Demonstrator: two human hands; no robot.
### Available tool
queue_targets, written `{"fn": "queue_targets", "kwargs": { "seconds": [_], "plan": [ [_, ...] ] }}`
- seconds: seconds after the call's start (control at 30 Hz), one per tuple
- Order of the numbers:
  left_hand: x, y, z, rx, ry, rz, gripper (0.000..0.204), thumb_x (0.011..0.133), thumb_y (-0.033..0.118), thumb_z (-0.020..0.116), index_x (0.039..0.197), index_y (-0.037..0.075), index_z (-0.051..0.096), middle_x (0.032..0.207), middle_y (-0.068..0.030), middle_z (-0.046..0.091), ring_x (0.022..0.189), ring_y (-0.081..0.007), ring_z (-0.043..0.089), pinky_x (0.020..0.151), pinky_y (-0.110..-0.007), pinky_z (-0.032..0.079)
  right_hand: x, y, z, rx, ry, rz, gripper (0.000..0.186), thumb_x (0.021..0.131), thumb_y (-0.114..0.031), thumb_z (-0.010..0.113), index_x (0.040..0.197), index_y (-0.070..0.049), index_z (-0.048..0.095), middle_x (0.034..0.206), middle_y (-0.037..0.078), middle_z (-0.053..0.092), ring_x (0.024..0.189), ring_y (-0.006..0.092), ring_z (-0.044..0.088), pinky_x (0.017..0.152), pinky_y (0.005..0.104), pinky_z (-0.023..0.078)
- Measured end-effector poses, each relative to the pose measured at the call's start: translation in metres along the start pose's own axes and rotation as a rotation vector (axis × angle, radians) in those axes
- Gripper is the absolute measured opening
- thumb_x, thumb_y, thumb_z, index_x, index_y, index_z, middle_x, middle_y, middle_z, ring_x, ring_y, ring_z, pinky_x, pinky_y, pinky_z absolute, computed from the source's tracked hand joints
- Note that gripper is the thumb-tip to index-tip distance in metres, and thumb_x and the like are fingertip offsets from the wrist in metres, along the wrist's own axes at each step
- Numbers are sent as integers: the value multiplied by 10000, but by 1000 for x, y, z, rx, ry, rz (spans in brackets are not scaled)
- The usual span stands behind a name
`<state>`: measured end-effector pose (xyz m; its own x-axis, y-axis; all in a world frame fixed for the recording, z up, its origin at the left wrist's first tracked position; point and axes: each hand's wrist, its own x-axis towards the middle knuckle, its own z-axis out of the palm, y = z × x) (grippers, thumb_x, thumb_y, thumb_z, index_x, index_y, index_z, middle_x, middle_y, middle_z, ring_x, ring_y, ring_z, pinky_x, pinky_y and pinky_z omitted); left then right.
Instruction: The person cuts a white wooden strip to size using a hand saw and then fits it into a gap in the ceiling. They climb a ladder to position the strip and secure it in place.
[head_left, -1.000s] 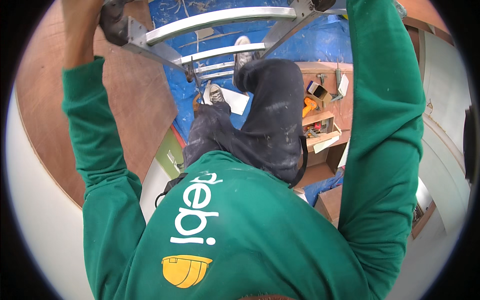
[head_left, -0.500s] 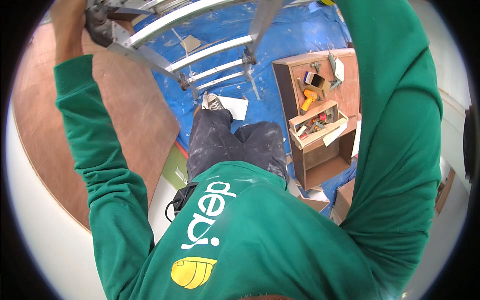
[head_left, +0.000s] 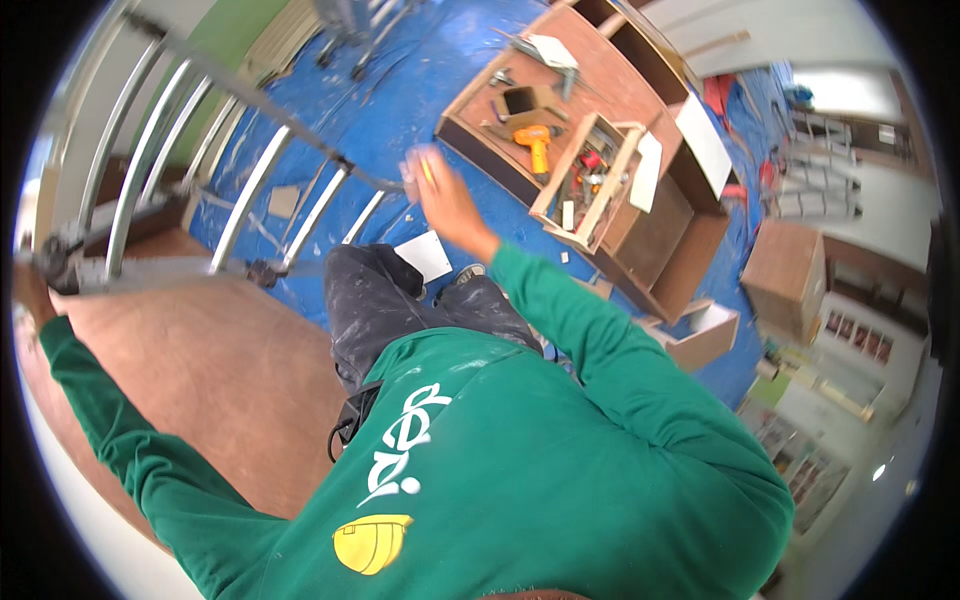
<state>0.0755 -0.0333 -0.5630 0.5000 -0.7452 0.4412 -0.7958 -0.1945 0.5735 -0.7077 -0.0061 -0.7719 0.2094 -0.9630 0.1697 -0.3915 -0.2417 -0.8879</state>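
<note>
My left hand [head_left: 32,295], at the far left edge, grips the end of an aluminium stepladder [head_left: 250,195] beside a dark hinge; its fingers are partly hidden. In front of me, over the blue sheet, my right hand [head_left: 452,205] is raised and smeared by motion. It is closed on a small yellow thing [head_left: 427,168], too blurred to tell its kind. Below the ladder lies a large reddish-brown wooden panel [head_left: 235,370], next to my left arm.
A wooden cabinet [head_left: 620,75] lies to the right, bearing a yellow cordless drill [head_left: 537,145], an open cardboard box [head_left: 520,103] and a wooden toolbox [head_left: 545,212] of tools. Blue sheeting [head_left: 395,110] covers the floor. More ladders [head_left: 815,170] and a brown box [head_left: 785,275] stand farther right.
My view has turned to the right. My right hand has come down into view with the yellow thing. My left hand stays at the ladder's hinge, now lower at the left edge.
</note>
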Motion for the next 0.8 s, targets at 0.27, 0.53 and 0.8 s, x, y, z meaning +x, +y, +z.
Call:
{"fn": "queue_targets", "kwargs": {
  "seconds": [0.27,0.53,0.8],
  "plan": [
    [-102,225,107,483,258,640,451,1084,247,431,867,-2,739,916,-108,787,855,-225,736,905,-387,546,-439,156,-225,134,168,955,282,1072,-182,485,1299,-32,561,968,129,719,812,216,715,692,377,572],
    [-374,538,386,-910,-598,70,257,1094,242,478,1047,-6,526,766,-159,684,702,-234,728,604,-362,630,-469,137,-286,-87,348,1114,242,1037,-242,562,1075,-31,674,772,179,689,740,304,696,662,409,530],
    [-531,637,566,-1079,-1130,2,350,1096,244,539,1251,-11,357,906,-129,596,689,-193,697,625,-327,612,-330,214,-220,-112,422,957,329,985,-313,661,867,-7,628,830,258,660,812,487,647,692,540,497]
  ]
}}
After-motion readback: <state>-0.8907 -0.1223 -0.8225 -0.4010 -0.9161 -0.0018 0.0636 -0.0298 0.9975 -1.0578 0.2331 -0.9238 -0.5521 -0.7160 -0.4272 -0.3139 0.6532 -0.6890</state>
